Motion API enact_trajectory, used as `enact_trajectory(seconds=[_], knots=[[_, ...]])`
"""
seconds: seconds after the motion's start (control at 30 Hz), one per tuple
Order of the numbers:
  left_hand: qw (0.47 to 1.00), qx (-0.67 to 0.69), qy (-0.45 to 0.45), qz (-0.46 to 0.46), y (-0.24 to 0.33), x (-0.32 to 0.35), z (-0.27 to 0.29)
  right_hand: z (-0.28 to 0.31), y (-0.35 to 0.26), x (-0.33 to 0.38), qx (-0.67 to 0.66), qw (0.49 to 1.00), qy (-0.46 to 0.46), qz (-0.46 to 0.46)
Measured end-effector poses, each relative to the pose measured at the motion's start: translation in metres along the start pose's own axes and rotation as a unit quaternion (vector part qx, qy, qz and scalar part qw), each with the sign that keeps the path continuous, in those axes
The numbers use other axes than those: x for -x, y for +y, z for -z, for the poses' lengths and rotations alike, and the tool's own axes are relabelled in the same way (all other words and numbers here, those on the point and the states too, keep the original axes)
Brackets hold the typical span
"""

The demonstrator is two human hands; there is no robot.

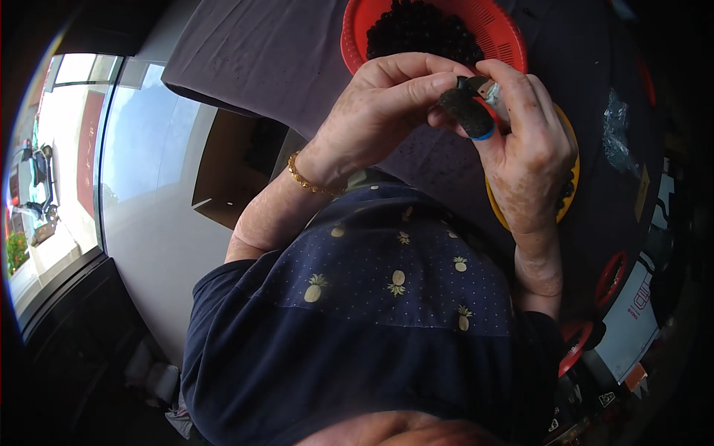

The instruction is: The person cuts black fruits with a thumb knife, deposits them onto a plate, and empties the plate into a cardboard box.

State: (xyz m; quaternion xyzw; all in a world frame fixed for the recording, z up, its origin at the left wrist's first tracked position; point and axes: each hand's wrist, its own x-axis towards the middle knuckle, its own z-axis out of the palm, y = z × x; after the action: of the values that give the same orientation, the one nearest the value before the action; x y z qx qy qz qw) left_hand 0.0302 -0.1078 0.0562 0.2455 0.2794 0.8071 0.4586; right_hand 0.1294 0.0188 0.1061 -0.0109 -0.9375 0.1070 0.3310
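Observation:
My two hands meet over the dark cloth, in front of the red basket. My left hand, a gold bracelet at its wrist, pinches a small dark piece between thumb and fingertips. The fingers of my right hand curl round a small tool with a pale metal-like part and some red on it; its exact kind is hidden. A dark, blue-rimmed thumb cover sits on my right thumb, close against the left fingertips. Beyond the hands, the red basket holds many dark, roundish pieces.
Under my right hand is a yellow-rimmed container with dark pieces inside. Crumpled clear plastic lies to the right on the dark cloth. An open cardboard box stands below the cloth's left edge. Red round containers stand at the lower right.

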Motion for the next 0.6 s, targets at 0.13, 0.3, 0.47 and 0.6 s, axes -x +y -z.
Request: enact_trajectory(seconds=[0.13,0.3,0.47,0.6], knots=[[1.000,0.004,-0.007,0.010,0.005,0.000,-0.003,-0.003,0.003,0.003,-0.004,1.000,0.022,0.013],[0.998,0.014,-0.027,0.047,0.009,0.001,0.000,-0.004,0.008,0.005,-0.022,0.999,0.020,0.037],[0.992,0.029,-0.066,0.106,0.013,-0.001,0.001,-0.003,0.011,0.004,-0.034,0.995,0.023,0.089],[0.989,0.068,-0.041,0.126,0.006,-0.002,0.004,0.005,0.007,0.005,-0.046,0.996,0.001,0.071]])
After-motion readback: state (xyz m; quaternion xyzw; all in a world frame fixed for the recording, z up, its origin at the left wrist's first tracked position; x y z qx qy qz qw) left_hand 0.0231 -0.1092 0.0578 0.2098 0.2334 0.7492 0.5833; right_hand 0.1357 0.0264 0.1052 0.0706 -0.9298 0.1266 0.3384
